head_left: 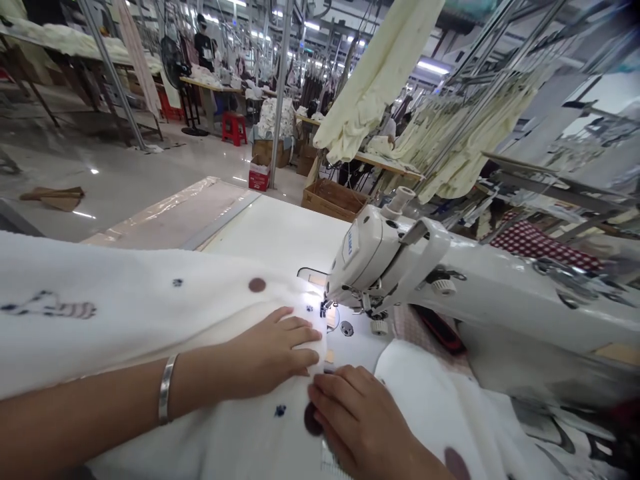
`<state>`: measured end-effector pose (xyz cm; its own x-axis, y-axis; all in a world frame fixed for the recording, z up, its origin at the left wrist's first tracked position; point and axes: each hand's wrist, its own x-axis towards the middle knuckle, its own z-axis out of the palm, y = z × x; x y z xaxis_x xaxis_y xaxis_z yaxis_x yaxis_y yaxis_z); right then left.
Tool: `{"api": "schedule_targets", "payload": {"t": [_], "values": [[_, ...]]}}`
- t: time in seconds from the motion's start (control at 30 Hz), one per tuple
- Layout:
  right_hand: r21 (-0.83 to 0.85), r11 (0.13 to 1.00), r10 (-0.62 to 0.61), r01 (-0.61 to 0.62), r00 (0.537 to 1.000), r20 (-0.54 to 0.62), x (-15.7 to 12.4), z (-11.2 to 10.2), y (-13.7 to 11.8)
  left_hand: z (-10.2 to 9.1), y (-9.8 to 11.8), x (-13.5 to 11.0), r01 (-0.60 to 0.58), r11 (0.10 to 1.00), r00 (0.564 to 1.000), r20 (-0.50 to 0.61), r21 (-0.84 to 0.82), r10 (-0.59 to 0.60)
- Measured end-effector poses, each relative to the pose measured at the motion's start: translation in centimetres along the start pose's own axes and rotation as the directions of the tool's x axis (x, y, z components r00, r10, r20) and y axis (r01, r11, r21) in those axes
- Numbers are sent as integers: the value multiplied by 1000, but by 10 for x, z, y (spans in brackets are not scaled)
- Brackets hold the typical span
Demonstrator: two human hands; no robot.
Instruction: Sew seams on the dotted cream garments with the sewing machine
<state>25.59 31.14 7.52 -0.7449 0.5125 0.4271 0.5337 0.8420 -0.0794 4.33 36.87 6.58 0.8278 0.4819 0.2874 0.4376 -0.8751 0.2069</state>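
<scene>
White printed fabric (150,307) with small dark spots and brown dots lies across the sewing table. My left hand (273,350) rests flat on it, fingers stretched toward the needle area of the white sewing machine (380,257). My right hand (357,413) lies just below, fingers curled down and pressing the fabric edge near the left fingertips. Whether it pinches the cloth is hidden. A silver bangle (167,398) sits on my left wrist.
The white table top (270,230) extends behind the fabric. Cream garments (380,73) hang overhead and on racks to the right. Cardboard boxes (333,198), a red stool (235,127) and other work tables stand across the shiny floor.
</scene>
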Motion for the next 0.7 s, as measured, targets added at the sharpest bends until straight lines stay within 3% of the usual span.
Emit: {"api": "schedule_targets", "payload": {"t": [0.17,0.5,0.7], "values": [[-2,1000,-23,23,997,-67,-2,4,1,1,-2,1,-14,1000,1000,0,19,14],[-45,999,-6,5,999,-34,3,5,6,-5,-9,6,15,1000,1000,-13,-25,-15],[52,998,22,-22,1000,19,0,2,5,-10,-7,6,59,997,996,68,-56,-56]]}}
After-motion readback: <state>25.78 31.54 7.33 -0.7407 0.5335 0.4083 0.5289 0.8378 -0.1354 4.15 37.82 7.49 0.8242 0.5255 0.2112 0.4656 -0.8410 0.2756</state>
